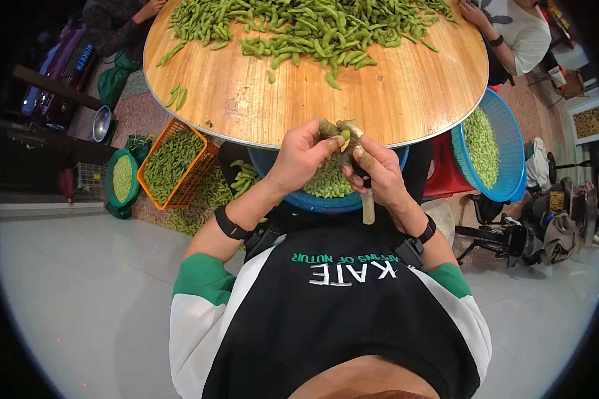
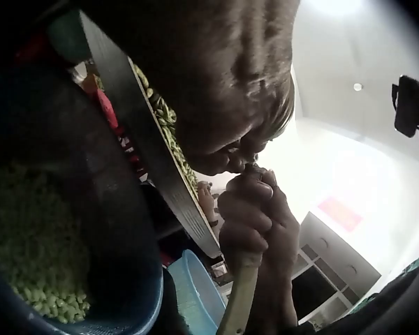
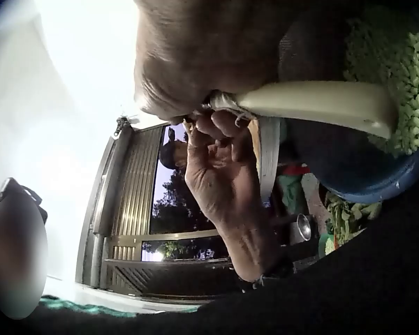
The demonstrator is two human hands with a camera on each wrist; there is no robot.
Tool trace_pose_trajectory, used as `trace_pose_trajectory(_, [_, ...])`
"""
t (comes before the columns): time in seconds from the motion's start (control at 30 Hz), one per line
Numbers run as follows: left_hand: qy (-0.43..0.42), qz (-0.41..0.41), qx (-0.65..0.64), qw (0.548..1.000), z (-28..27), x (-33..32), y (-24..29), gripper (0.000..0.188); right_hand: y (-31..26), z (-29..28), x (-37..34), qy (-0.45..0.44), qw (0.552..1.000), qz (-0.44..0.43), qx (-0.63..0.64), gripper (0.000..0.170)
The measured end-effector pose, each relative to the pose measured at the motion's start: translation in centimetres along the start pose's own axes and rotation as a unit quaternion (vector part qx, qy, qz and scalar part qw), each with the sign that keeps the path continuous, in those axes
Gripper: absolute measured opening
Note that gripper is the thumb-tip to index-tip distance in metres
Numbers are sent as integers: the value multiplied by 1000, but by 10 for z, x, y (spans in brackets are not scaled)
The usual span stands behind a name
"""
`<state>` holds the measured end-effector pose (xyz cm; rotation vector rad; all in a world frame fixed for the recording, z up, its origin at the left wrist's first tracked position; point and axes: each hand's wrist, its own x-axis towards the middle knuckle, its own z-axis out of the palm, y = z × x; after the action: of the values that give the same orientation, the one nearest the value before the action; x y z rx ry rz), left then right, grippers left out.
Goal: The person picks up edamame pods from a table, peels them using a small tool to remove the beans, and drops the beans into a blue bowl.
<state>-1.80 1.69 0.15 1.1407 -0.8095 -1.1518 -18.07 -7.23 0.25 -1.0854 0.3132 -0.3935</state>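
My left hand and right hand meet just in front of the table edge. Between their fingertips is a small green bean, pinched by the left thumb and fingers, with dark greenish wrapping or husk around it that is too small to make out. My right hand also grips a tool by its pale handle, which points down towards my body; the fingers hide its working end. In the right wrist view the handle extends over a tub of shelled beans. Below both hands, the blue tub holds pale green shelled beans.
Unshelled pods are heaped on the round wooden table. To the left stand an orange crate of pods and a green basin of beans. A blue basket of beans is on the right. Two people sit across the table.
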Motion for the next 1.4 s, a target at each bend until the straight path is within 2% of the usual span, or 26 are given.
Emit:
trace_pose_trajectory(0.07, [15, 19, 7, 1000, 2, -1, 0, 8, 0, 0, 1, -6, 1000, 1, 27, 35])
trace_pose_trajectory(0.3, [25, 53, 17, 998, 8, -4, 3, 7, 5, -2, 2, 19, 999, -20, -36, 32])
trace_pose_trajectory(0.4, [5, 21, -16, 1000, 0, 1, -5, 6, 8, -5, 3, 16, 999, -24, -19, 32])
trace_pose_trajectory(0.47, [-27, -12, -144, 989, -2, 4, -8, 7, 9, -8, 4, 9, 1000, -24, 4, 31])
trace_pose_trajectory(0.57, [-41, -56, -209, 975, 0, 6, -3, 10, 10, -13, 4, 1, 999, -4, 32, 31])
trace_pose_trajectory(0.63, [-44, -63, -221, 972, -2, 7, -8, 8, 11, -16, 6, -49, 991, 11, 127, 30])
trace_pose_trajectory(0.67, [-47, -68, -233, 969, -2, 9, -9, 8, 12, -15, 6, -50, 991, 11, 126, 30])
trace_pose_trajectory(0.7, [-46, -66, -234, 969, 1, 9, -9, 8, 12, -10, 7, -5, 998, -3, 66, 29])
trace_pose_trajectory(0.73, [-18, -54, -194, 979, 6, 9, -8, 7, 14, -7, 6, 41, 999, -16, 7, 29])
trace_pose_trajectory(0.77, [11, -43, -154, 987, 8, 7, -8, 7, 15, -6, 6, 40, 999, -13, 9, 29])
trace_pose_trajectory(0.87, [2, -44, -90, 995, 3, 11, -13, 7, 16, -7, 11, 125, 975, -86, -161, 30])
trace_pose_trajectory(1.0, [-15, -59, -73, 996, -1, 7, -11, 5, 17, -11, 12, 104, 957, -120, -244, 27])
trace_pose_trajectory(1.03, [8, 12, 121, 993, 2, 4, -3, 5, 17, -12, 13, 101, 955, -123, -252, 25])
trace_pose_trajectory(1.07, [32, 80, 311, 947, 5, -1, 3, 5, 18, -12, 12, 97, 953, -125, -259, 22])
trace_pose_trajectory(1.1, [35, 81, 312, 946, 3, -8, 7, 5, 19, -15, 10, 94, 953, -126, -258, 22])
trace_pose_trajectory(1.13, [43, 167, 428, 887, -3, -17, 12, 5, 19, -19, 7, 70, 933, -137, -324, 21])
trace_pose_trajectory(1.17, [49, 247, 534, 807, -12, -26, 18, 6, 18, -23, 4, 47, 908, -148, -388, 19])
trace_pose_trajectory(1.2, [59, 196, 576, 792, -25, -39, 28, 8, 13, -22, -1, 40, 891, -150, -426, 22])
trace_pose_trajectory(1.23, [67, 143, 615, 772, -41, -52, 38, 9, 14, -24, -5, 42, 893, -149, -422, 22])
trace_pose_trajectory(1.3, [121, 11, 733, 669, -66, -70, 53, 16, 14, -26, -11, 25, 860, -188, -474, 24])
trace_pose_trajectory(1.37, [161, 86, 808, 560, -84, -69, 64, 19, 14, -25, -12, 29, 854, -194, -482, 26])
trace_pose_trajectory(1.4, [168, 109, 788, 582, -84, -62, 70, 15, 12, -23, -10, 37, 859, -188, -475, 26])
